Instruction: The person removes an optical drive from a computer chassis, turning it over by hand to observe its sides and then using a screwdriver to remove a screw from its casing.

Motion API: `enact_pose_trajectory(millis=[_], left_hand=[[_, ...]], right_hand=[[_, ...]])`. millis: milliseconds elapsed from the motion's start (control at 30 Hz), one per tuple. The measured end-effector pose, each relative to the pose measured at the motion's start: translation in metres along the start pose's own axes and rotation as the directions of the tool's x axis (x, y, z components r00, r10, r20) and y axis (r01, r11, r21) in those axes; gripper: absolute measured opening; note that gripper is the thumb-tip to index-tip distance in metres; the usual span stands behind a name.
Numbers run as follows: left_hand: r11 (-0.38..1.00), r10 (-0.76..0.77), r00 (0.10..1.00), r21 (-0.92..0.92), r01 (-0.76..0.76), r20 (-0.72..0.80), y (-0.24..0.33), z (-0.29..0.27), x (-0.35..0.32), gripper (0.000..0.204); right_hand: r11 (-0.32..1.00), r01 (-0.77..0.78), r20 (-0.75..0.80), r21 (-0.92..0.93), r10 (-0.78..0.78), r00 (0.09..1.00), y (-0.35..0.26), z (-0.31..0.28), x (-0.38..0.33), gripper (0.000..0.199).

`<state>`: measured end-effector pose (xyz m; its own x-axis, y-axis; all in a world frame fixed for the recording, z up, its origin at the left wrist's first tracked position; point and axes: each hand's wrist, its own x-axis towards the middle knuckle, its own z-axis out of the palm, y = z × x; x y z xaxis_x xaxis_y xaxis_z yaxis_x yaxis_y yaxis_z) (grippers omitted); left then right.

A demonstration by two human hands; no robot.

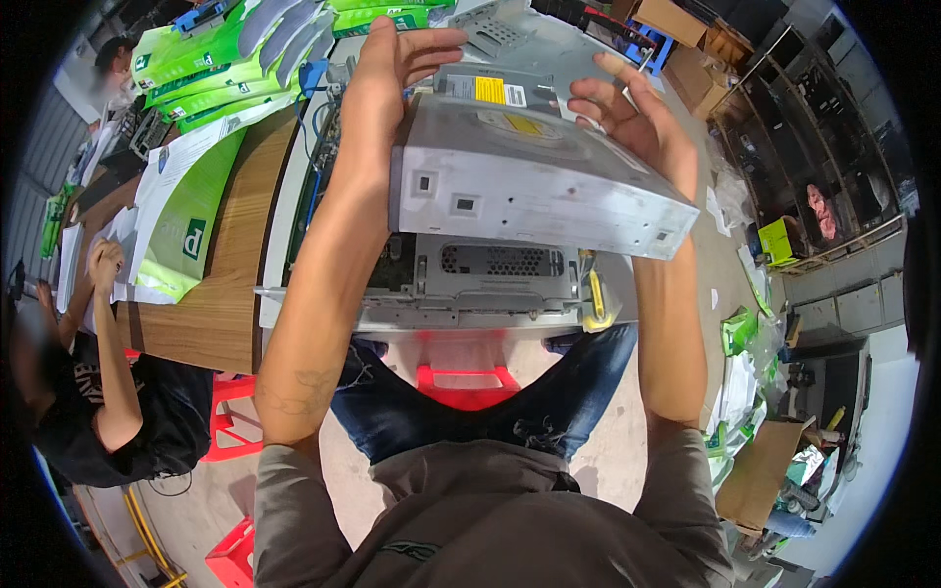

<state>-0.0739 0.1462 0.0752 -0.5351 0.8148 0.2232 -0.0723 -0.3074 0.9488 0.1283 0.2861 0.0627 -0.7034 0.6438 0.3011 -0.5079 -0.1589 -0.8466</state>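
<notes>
A silver optical drive point(539, 186) sits tilted between my forearms, over an opened metal computer case point(510, 284). My left hand point(390, 69) is at the drive's far left corner, its fingers stretched out to the right. Past the far right corner is my right hand point(637, 113), fingers spread and slightly bent. Neither hand visibly grips the drive; whether the palms or wrists touch its sides I cannot tell. Just beyond it lies a second drive-like unit with a yellow label point(500, 91). A thin metal piece shows by my right fingertips, too small to name.
A yellow-handled tool point(596, 299) lies on the case's near right corner. Green-and-white packages point(225, 69) are piled at the far left of the wooden table point(216, 314). A co-worker point(108, 402) sits to the left. Red stools point(469, 382), cardboard point(760, 470) and a metal rack point(809, 137) stand around.
</notes>
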Motion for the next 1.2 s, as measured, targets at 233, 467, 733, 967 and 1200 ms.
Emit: enact_pose_trajectory(millis=[233,467,733,967,1200], left_hand=[[0.998,-0.045,0.991,0.052,0.039,0.13,0.002,-0.014,0.01,0.068],[1.0,-0.013,0.988,0.019,0.01,0.153,0.004,-0.003,0.003,0.07],[0.997,-0.05,0.994,-0.056,0.055,0.1,0.006,0.007,-0.001,0.066],[0.984,0.066,0.996,-0.168,-0.056,0.055,0.015,0.008,-0.012,0.065],[0.733,0.648,0.71,0.026,-0.679,0.276,0.018,0.021,-0.037,0.056]], right_hand=[[0.966,-0.204,-0.003,0.161,0.208,0.978,-0.009,-0.004,0.0,0.037],[0.943,-0.27,-0.06,0.194,0.286,0.956,-0.009,-0.002,-0.007,0.037],[0.947,-0.261,-0.072,0.185,0.278,0.958,-0.014,0.002,-0.007,0.038],[0.927,-0.33,-0.027,0.177,0.339,0.94,-0.017,0.003,-0.01,0.041],[0.917,-0.374,-0.149,0.138,0.393,0.908,-0.01,0.014,-0.013,0.036]])
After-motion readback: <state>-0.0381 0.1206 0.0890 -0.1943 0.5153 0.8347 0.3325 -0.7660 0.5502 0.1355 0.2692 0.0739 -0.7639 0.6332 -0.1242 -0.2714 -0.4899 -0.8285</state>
